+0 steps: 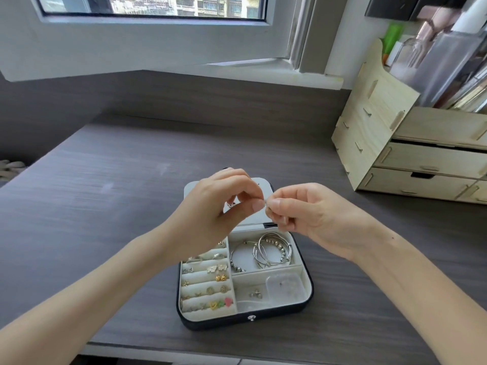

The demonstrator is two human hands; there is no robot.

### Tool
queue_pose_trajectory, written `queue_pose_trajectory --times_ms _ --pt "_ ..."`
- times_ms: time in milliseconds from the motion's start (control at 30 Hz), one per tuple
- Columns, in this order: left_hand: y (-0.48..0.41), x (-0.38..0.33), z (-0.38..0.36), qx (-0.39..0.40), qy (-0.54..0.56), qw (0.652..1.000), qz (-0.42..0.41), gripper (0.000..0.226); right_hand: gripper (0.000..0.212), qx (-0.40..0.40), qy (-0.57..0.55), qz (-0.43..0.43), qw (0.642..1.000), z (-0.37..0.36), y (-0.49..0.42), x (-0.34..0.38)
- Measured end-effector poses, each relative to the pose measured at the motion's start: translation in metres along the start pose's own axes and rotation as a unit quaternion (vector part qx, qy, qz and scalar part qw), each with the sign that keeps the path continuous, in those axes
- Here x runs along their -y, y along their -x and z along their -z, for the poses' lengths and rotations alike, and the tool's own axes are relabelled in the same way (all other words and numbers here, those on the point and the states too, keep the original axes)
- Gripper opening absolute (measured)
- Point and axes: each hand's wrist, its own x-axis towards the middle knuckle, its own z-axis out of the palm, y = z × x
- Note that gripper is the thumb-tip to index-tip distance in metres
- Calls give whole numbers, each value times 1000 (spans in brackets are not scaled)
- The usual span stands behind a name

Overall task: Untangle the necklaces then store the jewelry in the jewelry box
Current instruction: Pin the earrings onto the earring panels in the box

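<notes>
Grey wood-grain tabletop spans the frame. At centre your left hand and right hand each pinch a fine silver necklace, held above the open jewelry box with its bangles and earrings. Pale wooden drawers stand at the upper right.

One head-worn camera looks forward and down. The counter lies close below, a window beyond.
</notes>
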Motion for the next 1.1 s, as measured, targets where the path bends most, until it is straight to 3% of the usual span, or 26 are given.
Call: queue_pose_trajectory --times_ms 133,233,400,533,600,800,1100 --pt "-4 0 0 24 102 988 117 27 13 -77 92 63 991 -6 -1 3" --pt "-10 -3 -2 15 156 972 178 32 12 -85 114 95 985 -9 -2 5" --pt "-18 -7 -6 -39 118 975 184 26 13 -119 125 95 980 -7 -8 6" --pt "-18 -4 -8 -39 90 980 173 35 12 -129 133 84 979 -4 -10 4" --pt "-17 -3 -6 -36 112 978 172 39 13 -132 137 84 978 -3 -11 4" --pt "-15 -1 0 31 181 965 185 21 14 -136 143 87 976 -2 -9 4" --pt "-24 -6 -6 -5 191 959 208 20 12 -152 149 88 973 -2 -8 4"
